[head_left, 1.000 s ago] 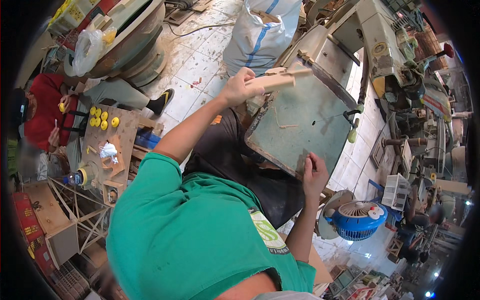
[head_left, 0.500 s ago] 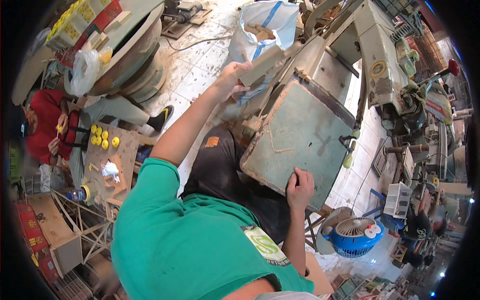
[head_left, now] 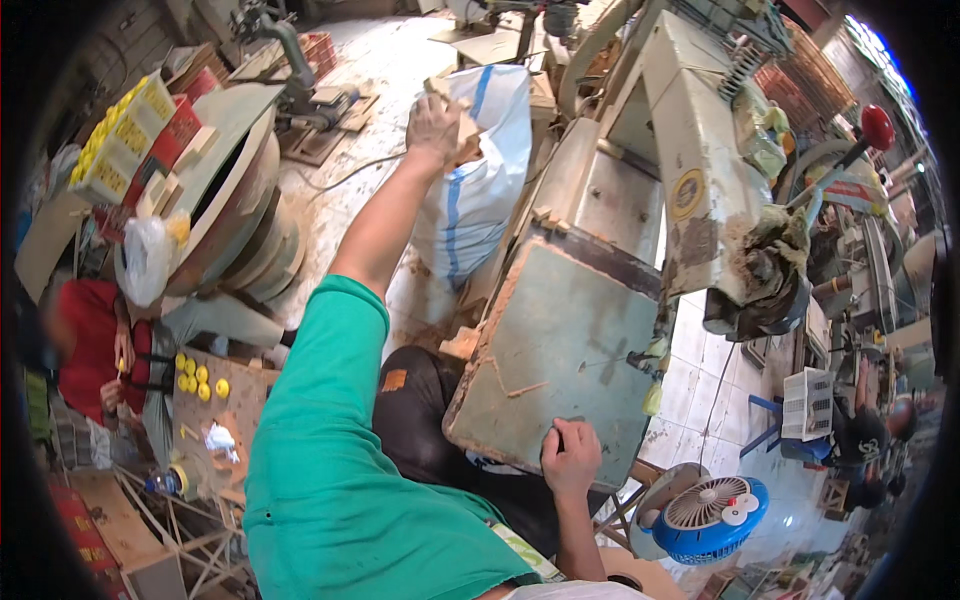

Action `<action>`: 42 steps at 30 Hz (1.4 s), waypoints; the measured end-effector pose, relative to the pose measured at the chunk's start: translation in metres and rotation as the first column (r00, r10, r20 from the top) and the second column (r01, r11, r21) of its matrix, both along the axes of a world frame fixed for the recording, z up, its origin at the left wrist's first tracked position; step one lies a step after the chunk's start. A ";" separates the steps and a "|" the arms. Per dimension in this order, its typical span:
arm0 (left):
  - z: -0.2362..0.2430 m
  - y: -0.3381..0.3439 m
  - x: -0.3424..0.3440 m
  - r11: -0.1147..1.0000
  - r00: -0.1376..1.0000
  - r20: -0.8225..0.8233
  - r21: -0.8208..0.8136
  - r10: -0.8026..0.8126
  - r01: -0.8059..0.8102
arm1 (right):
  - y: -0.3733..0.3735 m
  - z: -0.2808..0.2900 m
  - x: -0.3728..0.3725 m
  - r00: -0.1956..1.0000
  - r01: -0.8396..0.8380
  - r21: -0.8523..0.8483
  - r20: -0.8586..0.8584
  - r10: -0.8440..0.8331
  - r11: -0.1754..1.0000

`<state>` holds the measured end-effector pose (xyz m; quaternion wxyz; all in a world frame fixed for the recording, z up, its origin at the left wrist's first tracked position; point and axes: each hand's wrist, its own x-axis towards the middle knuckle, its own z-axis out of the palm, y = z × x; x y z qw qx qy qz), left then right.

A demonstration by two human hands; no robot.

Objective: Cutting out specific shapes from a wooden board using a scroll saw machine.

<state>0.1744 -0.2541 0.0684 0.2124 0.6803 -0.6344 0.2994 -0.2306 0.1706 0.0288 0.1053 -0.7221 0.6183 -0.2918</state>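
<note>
My left hand (head_left: 433,130) is stretched out over the mouth of a white woven sack (head_left: 500,115) with blue stripes. Its fingers are closed over a light wooden block (head_left: 466,128); how much of the block they hold is partly hidden. More wood pieces show at the sack's opening. My right hand (head_left: 572,458) rests, curled, on the near edge of a worn green machine table (head_left: 555,350). Something dark shows at its fingers, too small to name. A thin wood sliver (head_left: 528,389) lies on the tabletop.
Beyond the table rises a large beige machine frame (head_left: 690,150) with a red-knobbed lever (head_left: 876,128). A blue fan (head_left: 708,515) stands at the right. A person in red (head_left: 90,345) sits at the left near yellow round pieces (head_left: 201,378). Crates (head_left: 130,130) stand farther back.
My left hand has moved left and forward with the wooden block, from beside the machine table to the sack's mouth. My right hand still rests on the table edge. The whole view has shifted.
</note>
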 end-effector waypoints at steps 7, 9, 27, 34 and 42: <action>-0.060 -0.038 -0.004 0.930 0.974 -0.152 0.302 -0.170 0.209 | -0.001 0.004 -0.004 1.000 0.010 0.033 -0.003 -0.010 0.999; -0.065 -0.036 -0.023 0.874 0.952 -0.268 0.415 -0.149 0.253 | 0.000 0.005 -0.004 0.999 0.017 0.031 -0.029 -0.016 0.999; -0.079 0.136 -0.039 0.790 0.665 -0.468 -0.129 -0.582 0.600 | 0.001 -0.011 -0.013 0.995 0.035 -0.163 0.102 -0.019 0.986; -0.235 0.284 0.027 0.689 0.680 -0.733 0.505 0.023 0.520 | 0.045 -0.018 -0.024 0.957 0.130 -0.401 0.291 -0.009 0.907; -0.249 0.399 0.062 0.293 0.284 -0.502 0.785 0.817 0.546 | 0.245 -0.108 -0.104 0.614 0.729 0.088 0.354 -0.706 0.679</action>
